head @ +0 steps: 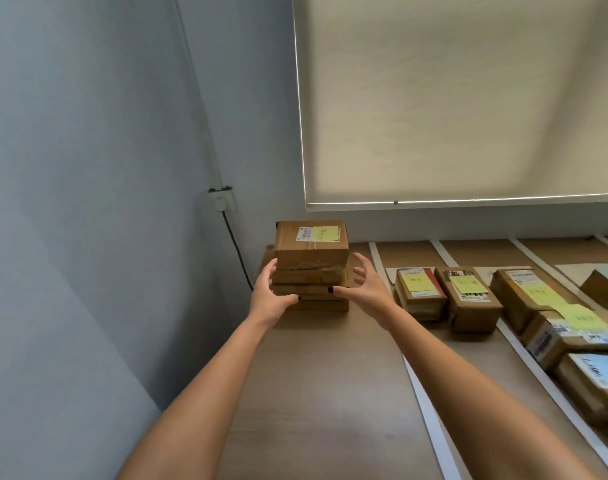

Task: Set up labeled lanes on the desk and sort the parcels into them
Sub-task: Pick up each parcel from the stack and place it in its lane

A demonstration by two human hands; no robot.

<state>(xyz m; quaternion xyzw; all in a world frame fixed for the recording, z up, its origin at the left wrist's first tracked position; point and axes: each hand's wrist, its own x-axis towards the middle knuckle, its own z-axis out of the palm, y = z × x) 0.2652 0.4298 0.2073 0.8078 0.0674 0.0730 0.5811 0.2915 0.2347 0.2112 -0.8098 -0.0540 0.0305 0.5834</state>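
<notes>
A stack of brown cardboard parcels (311, 268) stands at the far left corner of the wooden desk (330, 393). The top parcel (311, 244) carries a white shipping label and a yellow sticky note. My left hand (269, 296) is at the stack's left side, fingers spread and close to the boxes. My right hand (366, 287) hovers just right of the stack, fingers apart, holding nothing. White tape strips (423, 403) mark lanes across the desk. Other parcels (468, 296) with yellow notes lie in the lanes on the right.
A grey wall runs along the left, with a socket (222, 199) and a black cable (238, 252) dropping behind the desk. A closed beige roller blind (462, 98) hangs behind. More parcels, some with blue notes (593, 372), fill the right lanes.
</notes>
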